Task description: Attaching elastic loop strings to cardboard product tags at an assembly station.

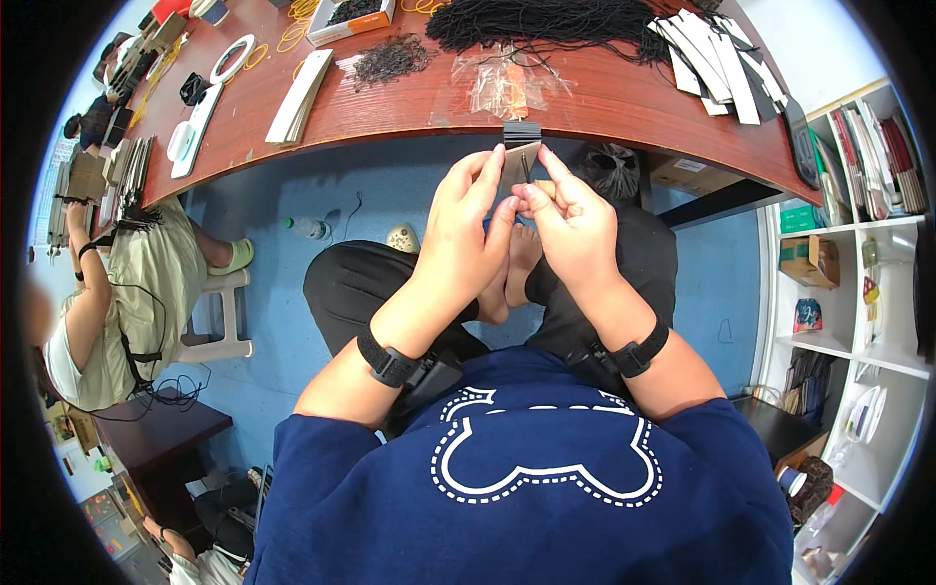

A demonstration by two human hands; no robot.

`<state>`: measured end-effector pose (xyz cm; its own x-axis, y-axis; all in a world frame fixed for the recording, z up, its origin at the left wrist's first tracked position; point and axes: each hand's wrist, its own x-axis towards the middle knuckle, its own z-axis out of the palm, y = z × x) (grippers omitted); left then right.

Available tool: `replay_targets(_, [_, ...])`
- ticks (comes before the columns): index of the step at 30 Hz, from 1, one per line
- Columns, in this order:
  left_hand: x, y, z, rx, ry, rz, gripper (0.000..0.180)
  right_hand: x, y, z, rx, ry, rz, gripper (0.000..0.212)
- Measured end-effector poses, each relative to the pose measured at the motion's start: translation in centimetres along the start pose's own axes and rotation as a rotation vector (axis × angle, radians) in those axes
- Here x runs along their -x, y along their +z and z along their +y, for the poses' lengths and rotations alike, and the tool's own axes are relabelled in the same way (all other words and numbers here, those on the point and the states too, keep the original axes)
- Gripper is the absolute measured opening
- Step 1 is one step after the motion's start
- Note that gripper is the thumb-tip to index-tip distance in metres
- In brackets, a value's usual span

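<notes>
Navy-blue T-shirt cloth (585,531) lies nearest, printed with a white outline and a dashed border. Beyond it the person's bare forearms reach forward, a black strap (390,363) around the left wrist and another around the right, above knees in black trousers (356,283).

Both hands meet at the near edge of the reddish-brown desk (400,109), around a small stack of tags (517,162), tan on the face, with dark layered strips at its far end and a thin black cord (525,169) over it. The left hand (463,210) pinches the stack's left side, index finger straight along it and thumb bent inward. The right hand (575,229) has its index fingertip against the right edge, while its thumb and curled fingers close together near the cord; whether they grip the cord itself cannot be told.

On the desk, just beyond the hands, is a clear plastic bag (487,90); farther off lies a pile of black cords (546,24). To the right, white tags (717,70) are fanned out; to the left are a heap of thin black loops (390,60) and a stack of white strips (300,97). At far left a co-worker sits on a pale stool (229,314).
</notes>
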<state>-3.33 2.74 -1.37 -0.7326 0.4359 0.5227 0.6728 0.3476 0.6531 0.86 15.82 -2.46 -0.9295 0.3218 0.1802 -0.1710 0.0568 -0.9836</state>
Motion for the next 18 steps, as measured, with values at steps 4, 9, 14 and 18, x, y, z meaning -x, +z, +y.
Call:
replay_targets(4, [-0.2, -0.5, 0.3, -0.058, -0.003, 0.029, 0.038, 0.2, 0.2, -0.1, -0.095, 0.019, 0.006, 0.041])
replay_targets(9, [-2.0, -0.3, 0.5, 0.228, -0.225, 0.019, 0.025, 0.3, 0.3, -0.4, -0.166, 0.090, 0.019, 0.031])
replay_targets(14, [-2.8, -0.3, -0.5, 0.129, -0.110, 0.028, 0.015, -0.2, -0.5, -1.4, -0.156, 0.227, 0.046, 0.011])
replay_targets(18, [-2.0, -0.1, -0.8, 0.095, 0.132, 0.006, 0.016, -0.1, -1.3, -1.3, -0.173, 0.319, -0.050, 0.015])
